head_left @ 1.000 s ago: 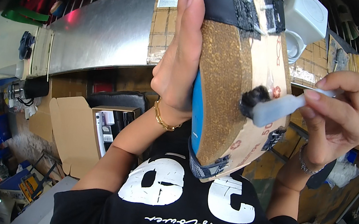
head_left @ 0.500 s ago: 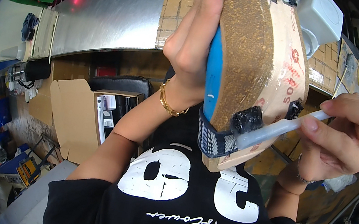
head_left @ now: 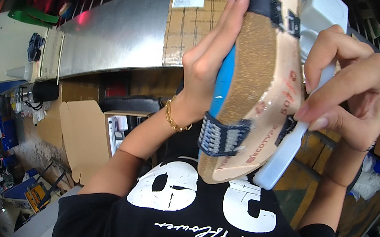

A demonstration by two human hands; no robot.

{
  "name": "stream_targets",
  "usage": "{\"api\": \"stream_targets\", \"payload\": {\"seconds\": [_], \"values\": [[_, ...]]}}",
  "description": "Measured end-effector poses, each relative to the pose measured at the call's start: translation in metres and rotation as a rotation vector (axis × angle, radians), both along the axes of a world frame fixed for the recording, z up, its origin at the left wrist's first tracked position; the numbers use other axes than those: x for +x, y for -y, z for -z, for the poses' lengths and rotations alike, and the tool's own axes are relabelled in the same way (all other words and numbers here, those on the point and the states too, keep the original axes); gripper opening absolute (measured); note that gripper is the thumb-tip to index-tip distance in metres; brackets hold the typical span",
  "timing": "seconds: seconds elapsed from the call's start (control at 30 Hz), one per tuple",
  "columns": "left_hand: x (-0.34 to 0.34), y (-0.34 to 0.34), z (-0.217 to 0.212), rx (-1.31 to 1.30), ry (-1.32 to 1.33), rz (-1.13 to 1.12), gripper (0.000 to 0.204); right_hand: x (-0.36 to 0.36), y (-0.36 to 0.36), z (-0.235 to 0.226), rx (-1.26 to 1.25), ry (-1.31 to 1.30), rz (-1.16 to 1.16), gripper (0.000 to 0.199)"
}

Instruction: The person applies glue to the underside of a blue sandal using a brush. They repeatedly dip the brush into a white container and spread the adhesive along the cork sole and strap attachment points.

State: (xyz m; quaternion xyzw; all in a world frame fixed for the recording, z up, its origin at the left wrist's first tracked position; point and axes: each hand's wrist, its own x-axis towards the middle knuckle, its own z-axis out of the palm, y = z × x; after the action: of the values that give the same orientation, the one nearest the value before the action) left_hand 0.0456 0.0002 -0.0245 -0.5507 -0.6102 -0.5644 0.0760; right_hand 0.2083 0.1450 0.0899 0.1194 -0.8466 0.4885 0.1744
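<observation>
My left hand [head_left: 204,65] is closed around an unfinished sandal [head_left: 256,64], its fingers along the blue last [head_left: 223,81] inside it. The sandal is tilted, with its brown cork side and pale underside facing me. A woven dark-and-grey strap [head_left: 223,137] wraps the lower end, and a black strap [head_left: 265,6] crosses higher up. My right hand [head_left: 350,91] pinches a translucent white brush [head_left: 282,157], head pointing down. The brush lies along the right edge of the underside, close to a dark strap end; its bristles are hidden, so contact is unclear.
Beyond the sandal, a white plastic container [head_left: 325,13] stands on the bench. A flattened cardboard sheet [head_left: 178,55] covers part of the steel bench top [head_left: 109,28]. An open cardboard box [head_left: 85,138] sits below at left, beside a black seat [head_left: 131,103].
The sandal has turned, bringing more of its underside into view. My right hand has risen, and the brush has swung from across the woven strap's end to steeply downward at the right edge.
</observation>
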Motion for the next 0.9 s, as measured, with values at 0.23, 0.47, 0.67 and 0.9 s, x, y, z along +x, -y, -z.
{"api": "stream_targets", "payload": {"seconds": [0.23, 0.47, 0.67, 0.9], "values": [[-0.005, -0.006, 0.011, -0.006, 0.163, -0.031, 0.087, -0.004, 0.017, 0.047, 0.095, -0.177, 0.917, 0.011], [-0.022, -0.006, 0.014, 0.047, -0.052, -0.238, 0.083, 0.017, 0.064, 0.034, -0.199, -0.046, 0.777, 0.012], [-0.019, -0.001, 0.004, -0.002, 0.003, -0.19, 0.092, 0.008, 0.072, 0.031, 0.121, -0.16, 0.888, 0.023], [-0.021, 0.006, -0.002, -0.026, -0.014, -0.205, 0.092, 0.003, 0.071, 0.028, 0.305, -0.331, 0.917, 0.029]]}}
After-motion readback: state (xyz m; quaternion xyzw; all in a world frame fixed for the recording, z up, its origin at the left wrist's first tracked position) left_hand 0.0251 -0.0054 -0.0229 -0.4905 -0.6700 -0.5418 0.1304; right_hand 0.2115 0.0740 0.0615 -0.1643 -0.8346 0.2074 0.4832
